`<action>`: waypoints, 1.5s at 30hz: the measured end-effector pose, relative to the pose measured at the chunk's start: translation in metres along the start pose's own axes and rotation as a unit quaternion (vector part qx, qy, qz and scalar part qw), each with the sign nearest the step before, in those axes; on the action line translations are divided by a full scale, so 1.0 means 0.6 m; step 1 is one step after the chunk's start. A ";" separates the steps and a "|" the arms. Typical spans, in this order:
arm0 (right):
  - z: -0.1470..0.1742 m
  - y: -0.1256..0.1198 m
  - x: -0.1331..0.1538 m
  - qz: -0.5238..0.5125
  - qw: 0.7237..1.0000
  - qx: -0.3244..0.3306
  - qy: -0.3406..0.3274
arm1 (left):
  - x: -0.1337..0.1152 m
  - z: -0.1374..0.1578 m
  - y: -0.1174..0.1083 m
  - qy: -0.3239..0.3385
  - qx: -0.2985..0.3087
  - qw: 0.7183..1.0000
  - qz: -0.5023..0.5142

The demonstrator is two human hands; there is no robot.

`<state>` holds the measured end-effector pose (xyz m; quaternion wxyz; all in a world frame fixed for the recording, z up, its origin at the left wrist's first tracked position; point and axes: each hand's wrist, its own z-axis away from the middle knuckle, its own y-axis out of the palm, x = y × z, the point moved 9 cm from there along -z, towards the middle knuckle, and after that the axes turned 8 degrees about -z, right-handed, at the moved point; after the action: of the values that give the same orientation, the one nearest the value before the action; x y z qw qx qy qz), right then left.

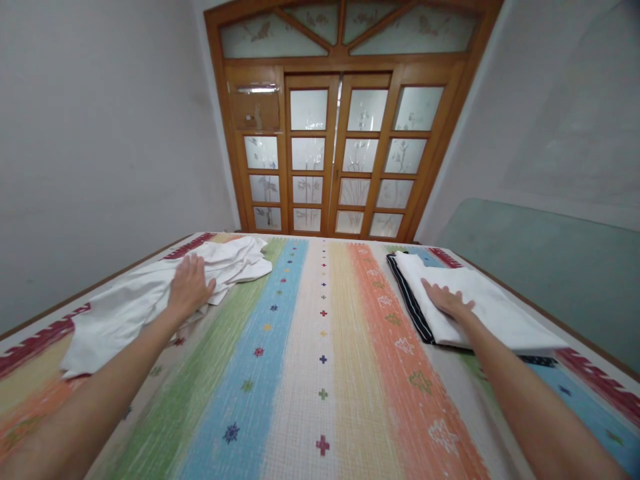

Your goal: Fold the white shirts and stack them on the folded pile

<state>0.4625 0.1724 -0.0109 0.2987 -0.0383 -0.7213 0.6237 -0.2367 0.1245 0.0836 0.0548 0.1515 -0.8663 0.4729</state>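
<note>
On the left side of the bed-like surface lies a rumpled white cloth garment (120,300), spread out with wrinkles and folds. My left hand (190,283) rests on top of it, fingers stretched forward. To the right, a neatly folded white cloth (490,303) lies flat over a black piece of fabric with white lines (411,300), whose edge shows along its left side. My right hand (447,298) lies on the folded white cloth with its fingers spread. Neither hand grips anything that I can see.
A striped, multicoloured cover (295,373) with small stars and crosses spreads under both cloths. Beyond its far edge stand wooden doors with glass panes (333,153). A pale green headboard-like panel (540,267) runs along the right; a grey wall (110,133) is at the left.
</note>
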 end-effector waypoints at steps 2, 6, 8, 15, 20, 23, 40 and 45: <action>0.007 0.003 0.001 -0.018 0.998 0.016 0.061 | 0.038 -0.001 -0.012 -0.052 -0.007 0.999 0.000; 0.026 0.001 0.019 -0.022 0.996 -0.008 0.088 | 0.065 -0.001 -0.005 -0.117 0.055 0.992 0.005; 0.037 0.000 0.026 -0.015 0.996 -0.032 0.083 | 0.057 -0.003 -0.006 -0.112 0.071 0.991 -0.003; 0.060 0.000 0.081 0.054 0.989 -0.072 -0.120 | 0.043 -0.021 -0.027 -0.127 0.062 0.989 -0.037; 0.070 0.020 0.112 0.129 0.935 -0.092 -0.317 | 0.039 -0.060 -0.055 -0.111 0.066 0.991 -0.048; 0.057 0.029 0.104 0.143 0.929 -0.100 -0.325 | 0.048 -0.083 -0.083 -0.157 0.066 0.985 0.009; 0.054 0.020 0.109 0.130 0.973 0.003 -0.188 | -0.356 -0.035 -0.311 0.205 -0.037 0.898 0.388; 0.077 0.009 0.128 0.157 0.972 -0.022 -0.173 | -0.521 0.131 -0.292 0.515 0.048 0.815 0.260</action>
<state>0.3754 0.1658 0.0115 0.0671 -0.0489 -0.7606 0.6439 0.1183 0.0358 0.1071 0.3608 -0.3432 -0.6947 0.5191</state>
